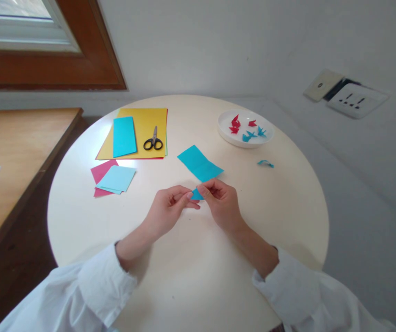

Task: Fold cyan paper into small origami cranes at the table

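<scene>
Above round table (191, 272): left grip (170, 206), right grip (223, 203), both pinched on small blue paper (197, 196).

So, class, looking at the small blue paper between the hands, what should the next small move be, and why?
Probably press a fold into the small blue paper: the left hand and right hand both pinch it, and folded red and blue paper shapes in the white dish suggest folding.

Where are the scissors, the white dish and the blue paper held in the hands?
Scissors (154, 139): head view, at the pivot.
White dish (237, 143): head view, on its front wall.
Held paper (196, 195): head view, on its visible middle.
</scene>
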{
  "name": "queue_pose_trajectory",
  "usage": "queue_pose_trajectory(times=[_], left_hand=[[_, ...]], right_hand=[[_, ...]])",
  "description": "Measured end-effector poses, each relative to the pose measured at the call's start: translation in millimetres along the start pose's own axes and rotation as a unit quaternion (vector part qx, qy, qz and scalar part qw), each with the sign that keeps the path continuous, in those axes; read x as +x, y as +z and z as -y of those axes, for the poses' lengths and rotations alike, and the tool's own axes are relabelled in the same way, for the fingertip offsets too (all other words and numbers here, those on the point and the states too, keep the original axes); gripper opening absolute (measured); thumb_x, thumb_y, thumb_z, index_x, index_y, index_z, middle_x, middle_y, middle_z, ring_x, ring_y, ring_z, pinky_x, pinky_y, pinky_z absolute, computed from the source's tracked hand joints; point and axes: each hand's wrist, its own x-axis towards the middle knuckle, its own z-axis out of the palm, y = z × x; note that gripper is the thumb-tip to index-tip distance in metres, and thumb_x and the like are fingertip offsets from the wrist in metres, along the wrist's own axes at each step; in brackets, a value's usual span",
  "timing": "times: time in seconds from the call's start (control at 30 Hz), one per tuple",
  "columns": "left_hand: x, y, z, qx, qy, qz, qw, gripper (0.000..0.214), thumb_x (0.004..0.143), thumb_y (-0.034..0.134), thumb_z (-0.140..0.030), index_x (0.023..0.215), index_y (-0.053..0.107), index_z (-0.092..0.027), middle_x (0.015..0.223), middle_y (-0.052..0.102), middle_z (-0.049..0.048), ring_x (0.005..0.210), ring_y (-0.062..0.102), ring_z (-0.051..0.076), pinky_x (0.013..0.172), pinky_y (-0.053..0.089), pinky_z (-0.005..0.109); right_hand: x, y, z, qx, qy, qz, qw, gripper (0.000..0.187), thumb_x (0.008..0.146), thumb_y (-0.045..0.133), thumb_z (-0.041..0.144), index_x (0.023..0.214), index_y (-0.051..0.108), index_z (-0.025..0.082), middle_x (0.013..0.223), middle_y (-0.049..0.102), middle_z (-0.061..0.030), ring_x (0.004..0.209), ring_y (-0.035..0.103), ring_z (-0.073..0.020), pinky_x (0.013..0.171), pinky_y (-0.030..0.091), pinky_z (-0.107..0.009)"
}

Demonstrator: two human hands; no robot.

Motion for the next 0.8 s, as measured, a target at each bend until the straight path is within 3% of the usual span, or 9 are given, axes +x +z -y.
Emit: queue_pose_trajectory(times=[0.2,0.37,0.57,0.8], left_hand=[[0.0,-0.9,2.2,0.038,0.025,-0.023,0.999,0.029,0.078,0.059,-0.042,0.073,0.061,-0.013,0.069,0.072,0.0091,0.065,0.069,0.019,0.061,0.054,0.028],[-0.4,-1.5,1.3,0.034,0.038,-0.027,0.998,0.034,0.078,0.058,-0.046,0.073,0.060,-0.013,0.069,0.071,0.0091,0.064,0.069,0.019,0.062,0.055,0.029],[-0.3,-1.2,1.1,0.036,0.040,-0.031,0.998,0.034,0.078,0.057,-0.047,0.072,0.060,-0.013,0.068,0.071,0.0089,0.062,0.069,0.019,0.062,0.055,0.029],[-0.5,-2.0,4.6,0.088,0.051,-0.030,0.994,0.027,0.080,0.056,-0.040,0.075,0.062,-0.014,0.069,0.072,0.0084,0.063,0.069,0.019,0.061,0.054,0.027]], right_hand=[[2.3,-0.1,0.4,0.010,0.011,-0.039,0.999,0.019,0.066,0.064,0.034,0.058,0.057,0.017,0.054,0.056,0.0025,0.053,0.048,-0.0099,0.052,0.042,-0.023],[2.6,1.1,0.4,0.012,0.033,-0.023,0.999,0.021,0.066,0.064,0.037,0.063,0.059,0.017,0.057,0.056,0.0022,0.056,0.047,-0.0103,0.054,0.040,-0.024],[0.1,1.9,4.9,-0.042,0.028,0.007,0.999,0.031,0.069,0.060,0.037,0.050,0.043,0.019,0.049,0.034,0.0068,0.049,0.031,-0.0072,0.046,0.029,-0.022],[-0.4,2.4,5.1,-0.057,0.031,-0.001,0.998,0.034,0.069,0.059,0.038,0.050,0.038,0.020,0.049,0.030,0.0075,0.049,0.026,-0.0066,0.046,0.025,-0.023]])
